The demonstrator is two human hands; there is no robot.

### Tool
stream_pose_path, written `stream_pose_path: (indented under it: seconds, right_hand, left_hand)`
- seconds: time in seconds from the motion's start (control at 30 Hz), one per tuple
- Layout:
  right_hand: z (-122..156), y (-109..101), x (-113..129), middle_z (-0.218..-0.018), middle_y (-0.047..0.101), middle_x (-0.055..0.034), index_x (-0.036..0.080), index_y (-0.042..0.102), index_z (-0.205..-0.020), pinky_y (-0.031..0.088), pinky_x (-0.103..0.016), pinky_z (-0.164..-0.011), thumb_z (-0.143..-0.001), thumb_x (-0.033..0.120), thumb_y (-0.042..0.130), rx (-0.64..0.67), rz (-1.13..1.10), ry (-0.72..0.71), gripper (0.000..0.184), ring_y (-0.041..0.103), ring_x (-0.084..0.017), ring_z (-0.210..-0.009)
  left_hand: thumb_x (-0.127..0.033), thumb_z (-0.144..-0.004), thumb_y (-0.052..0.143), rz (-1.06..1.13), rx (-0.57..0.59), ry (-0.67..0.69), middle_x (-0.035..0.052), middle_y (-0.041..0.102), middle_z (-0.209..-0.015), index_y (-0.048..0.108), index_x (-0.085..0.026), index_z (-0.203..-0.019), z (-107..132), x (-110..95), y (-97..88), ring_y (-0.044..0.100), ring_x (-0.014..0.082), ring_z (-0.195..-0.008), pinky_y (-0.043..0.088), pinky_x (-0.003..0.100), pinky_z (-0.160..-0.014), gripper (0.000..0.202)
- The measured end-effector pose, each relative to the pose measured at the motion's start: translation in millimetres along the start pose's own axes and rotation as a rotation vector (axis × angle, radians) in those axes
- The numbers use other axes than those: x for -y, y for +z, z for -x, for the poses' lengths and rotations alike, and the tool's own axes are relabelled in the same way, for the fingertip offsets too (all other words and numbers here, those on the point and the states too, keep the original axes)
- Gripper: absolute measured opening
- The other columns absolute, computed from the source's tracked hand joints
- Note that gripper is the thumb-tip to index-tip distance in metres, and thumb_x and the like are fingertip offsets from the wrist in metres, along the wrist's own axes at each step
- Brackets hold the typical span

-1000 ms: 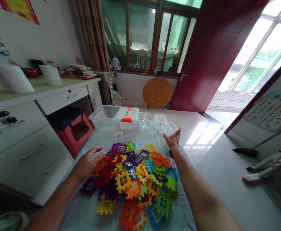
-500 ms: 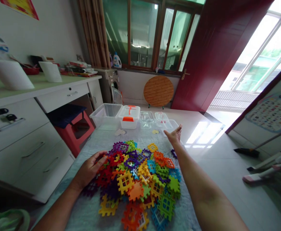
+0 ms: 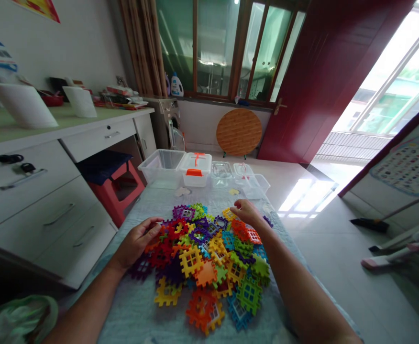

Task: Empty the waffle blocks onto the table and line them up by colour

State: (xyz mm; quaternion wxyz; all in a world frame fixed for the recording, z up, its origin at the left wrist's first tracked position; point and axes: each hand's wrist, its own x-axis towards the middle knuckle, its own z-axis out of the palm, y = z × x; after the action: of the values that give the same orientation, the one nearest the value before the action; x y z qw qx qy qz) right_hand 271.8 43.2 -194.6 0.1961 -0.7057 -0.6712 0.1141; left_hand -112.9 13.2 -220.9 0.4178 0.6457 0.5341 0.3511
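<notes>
A heap of colourful interlocking plastic building blocks lies on a table with a light blue cloth. Many are square window frames with notched edges. My left hand rests against the heap's left side, by the red blocks. Its fingers are stretched out and hold nothing visible. At the far right of the heap, my right hand reaches in over a yellow window block. Its fingers bend loosely toward that block, their tips partly hidden, with nothing seen gripped.
Along the table's far end stand an open clear bin, a lidded box with orange latches and smaller clear containers. A single purple block lies near the right edge. To the left are a red stool and white drawers.
My right hand has come down and left, from above the table's right edge to the heap, its spread fingers drawing in. My left hand stays beside the heap. The view has shifted slightly.
</notes>
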Motion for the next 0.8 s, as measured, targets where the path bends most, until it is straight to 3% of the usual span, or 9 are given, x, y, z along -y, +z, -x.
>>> stream_pose_path:
  seconds: [0.17,0.27,0.37,0.5,0.63,0.8]
  right_hand:
    - [7.3,2.6,28.0,-0.101,0.065,-0.0082,0.018,0.072,-0.103,0.039,-0.029,-0.09,-0.077,0.029,0.068,0.161,0.05,-0.163,0.028,0.058,-0.02,-0.096]
    - [15.4,3.5,39.1,-0.096,0.064,-0.0074,0.019,0.074,-0.094,0.039,-0.03,-0.088,-0.072,0.027,0.073,0.247,0.076,-0.232,0.024,0.056,-0.021,-0.093]
    - [22.3,5.6,45.0,-0.1,0.061,-0.0094,0.017,0.071,-0.097,0.039,-0.031,-0.085,-0.071,0.027,0.073,0.25,0.089,-0.24,0.028,0.053,-0.022,-0.095]
    - [25.4,5.2,43.2,-0.091,0.061,-0.004,0.017,0.065,-0.086,0.039,-0.027,-0.077,-0.066,0.017,0.072,0.162,-0.088,-0.198,0.022,0.052,-0.018,-0.086]
    - [23.7,-7.7,24.4,-0.069,0.055,0.003,0.019,0.057,-0.079,0.037,-0.024,-0.062,-0.078,0.021,0.059,0.112,-0.189,-0.118,0.003,0.049,-0.012,-0.064]
    - [24.3,-21.7,-14.8,-0.079,0.059,-0.0013,0.02,0.057,-0.081,0.036,-0.026,-0.067,-0.081,0.023,0.057,-0.329,-0.055,0.057,0.003,0.052,-0.015,-0.073]
  left_hand:
    - [-0.057,-0.079,0.058,-0.147,-0.047,0.062,0.0019,0.068,-0.082,0.068,-0.018,-0.105,-0.7,0.1,0.7,0.062,0.0201,-0.077,0.052,0.03,-0.073,0.048]
    - [-0.055,-0.08,0.056,-0.254,-0.114,0.171,0.0023,0.063,-0.081,0.07,-0.019,-0.096,-3.7,3.5,-0.3,0.06,0.0194,-0.077,0.049,0.031,-0.077,0.041]
    - [-0.052,-0.081,0.056,-0.276,-0.154,0.233,0.0038,0.062,-0.089,0.07,-0.02,-0.095,-5.9,7.2,-1.1,0.06,0.0207,-0.086,0.048,0.033,-0.084,0.038]
    - [-0.051,-0.081,0.057,-0.257,-0.148,0.237,0.0058,0.062,-0.1,0.068,-0.02,-0.098,-6.3,9.4,-1.1,0.061,0.0215,-0.092,0.049,0.034,-0.088,0.037]
    - [-0.051,-0.081,0.058,-0.255,-0.141,0.223,0.0061,0.063,-0.102,0.068,-0.02,-0.099,-6.4,9.2,-0.7,0.062,0.0214,-0.091,0.05,0.034,-0.087,0.038]
    - [-0.053,-0.079,0.058,-0.265,-0.129,0.223,0.0059,0.065,-0.103,0.068,-0.02,-0.099,-7.8,10.1,0.5,0.063,0.0216,-0.091,0.051,0.033,-0.087,0.04]
